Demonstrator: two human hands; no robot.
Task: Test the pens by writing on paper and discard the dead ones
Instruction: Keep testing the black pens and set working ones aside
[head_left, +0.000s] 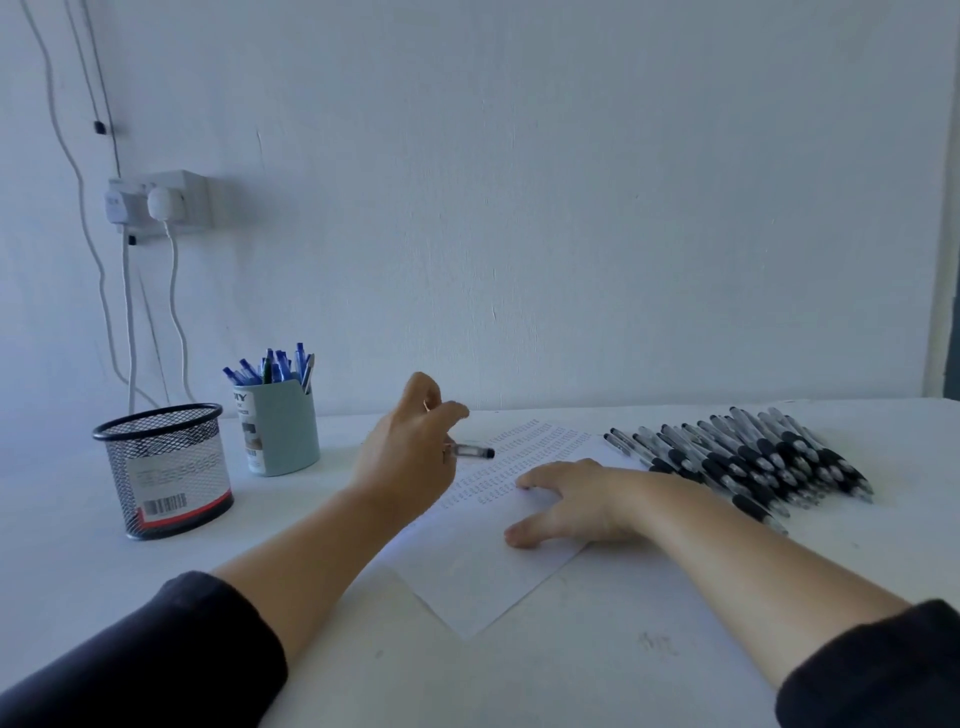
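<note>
A white sheet of paper lies tilted at the table's middle, its far half covered with rows of small pen marks. My left hand hovers above the paper's left edge and pinches a clear pen with a black end, which points right. My right hand rests flat on the paper with fingers spread. A pile of several black-gripped clear pens lies to the right of the paper.
A black mesh cup stands at the left. Behind it to the right is a light blue holder with several blue pens. The white table meets a wall with a socket and hanging cables at the left.
</note>
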